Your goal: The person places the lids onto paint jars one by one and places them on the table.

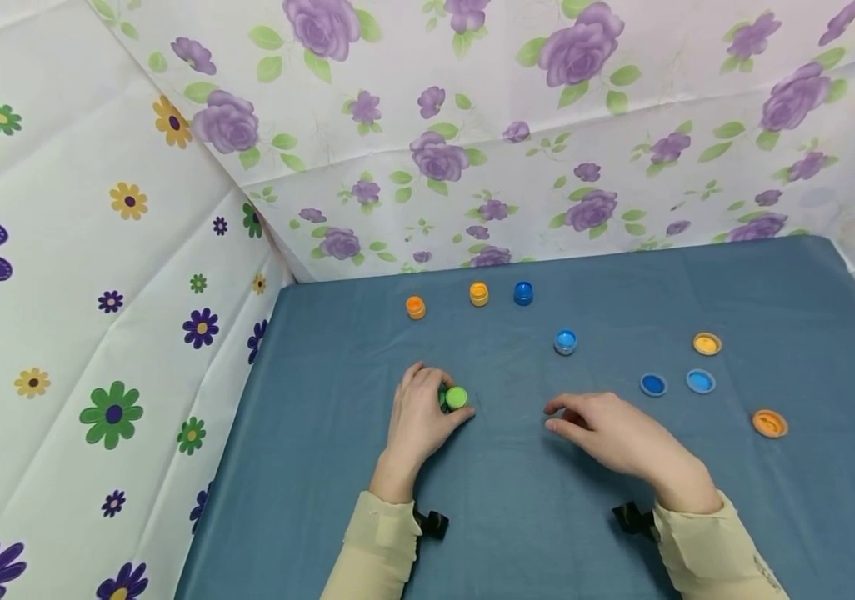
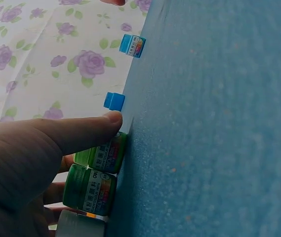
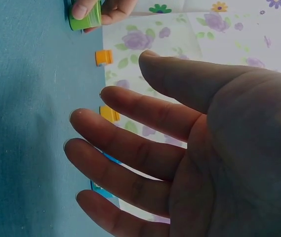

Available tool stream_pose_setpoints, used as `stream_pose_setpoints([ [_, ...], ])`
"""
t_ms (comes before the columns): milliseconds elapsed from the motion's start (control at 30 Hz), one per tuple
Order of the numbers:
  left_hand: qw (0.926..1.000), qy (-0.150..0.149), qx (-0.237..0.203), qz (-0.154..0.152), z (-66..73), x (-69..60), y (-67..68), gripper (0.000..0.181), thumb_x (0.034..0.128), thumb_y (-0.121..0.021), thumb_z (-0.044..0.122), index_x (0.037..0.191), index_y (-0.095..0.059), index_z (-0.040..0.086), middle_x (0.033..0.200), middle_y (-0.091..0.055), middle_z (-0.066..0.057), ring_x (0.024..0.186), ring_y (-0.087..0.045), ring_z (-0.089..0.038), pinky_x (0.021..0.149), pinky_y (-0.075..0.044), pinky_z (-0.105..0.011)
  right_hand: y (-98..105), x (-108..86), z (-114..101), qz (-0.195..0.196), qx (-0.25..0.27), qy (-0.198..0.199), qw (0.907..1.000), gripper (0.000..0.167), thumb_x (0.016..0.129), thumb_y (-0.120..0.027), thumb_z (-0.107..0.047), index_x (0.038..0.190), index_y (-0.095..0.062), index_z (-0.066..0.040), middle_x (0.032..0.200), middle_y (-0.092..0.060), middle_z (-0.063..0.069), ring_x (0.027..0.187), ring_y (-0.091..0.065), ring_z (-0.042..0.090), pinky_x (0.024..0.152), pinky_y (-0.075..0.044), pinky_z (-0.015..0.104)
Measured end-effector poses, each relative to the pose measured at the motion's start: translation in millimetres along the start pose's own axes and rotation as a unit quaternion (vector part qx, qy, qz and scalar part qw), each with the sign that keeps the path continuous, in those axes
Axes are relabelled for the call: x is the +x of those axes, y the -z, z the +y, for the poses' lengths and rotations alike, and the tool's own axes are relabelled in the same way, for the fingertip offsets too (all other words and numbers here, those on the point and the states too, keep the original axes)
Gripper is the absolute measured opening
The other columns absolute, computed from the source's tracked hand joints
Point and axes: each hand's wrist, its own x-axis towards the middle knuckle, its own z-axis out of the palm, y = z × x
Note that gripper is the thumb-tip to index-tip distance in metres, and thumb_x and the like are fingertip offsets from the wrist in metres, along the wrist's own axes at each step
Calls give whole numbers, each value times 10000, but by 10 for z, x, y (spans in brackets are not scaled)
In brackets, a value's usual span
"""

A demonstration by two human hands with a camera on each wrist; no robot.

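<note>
My left hand (image 1: 416,417) curls round a light green jar (image 1: 457,397), with the thumb at its near side. In the left wrist view the thumb lies over this light green jar (image 2: 108,154); a darker green jar (image 2: 90,189) stands against it, and a third, greyish one (image 2: 81,226) is partly cut off by the frame edge. To the right, my right hand (image 1: 622,437) hovers above the cloth, palm facing left and holding nothing. Its fingers are spread and loosely bent in the right wrist view. An uncapped light blue jar (image 1: 566,342) stands beyond it.
Orange (image 1: 416,307), yellow (image 1: 478,293) and dark blue (image 1: 522,292) jars stand open near the back edge. On the right lie a yellow lid (image 1: 707,343), a dark blue lid (image 1: 653,384), a light blue lid (image 1: 701,381) and an orange lid (image 1: 770,423).
</note>
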Motion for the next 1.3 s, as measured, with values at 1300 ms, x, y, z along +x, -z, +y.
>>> stream_pose_setpoints([
  [1300, 9785, 1606, -1126, -639, 1223, 881, -869, 587, 958, -835, 404, 1485, -645, 229, 1301, -622, -41, 1146, -551, -230, 924, -404, -412, 704, -696, 751, 1198, -418, -914, 9877, 450, 1139, -537, -431, 1381, -696, -87, 1146, -751, 107, 908, -678, 202, 671, -524, 372],
])
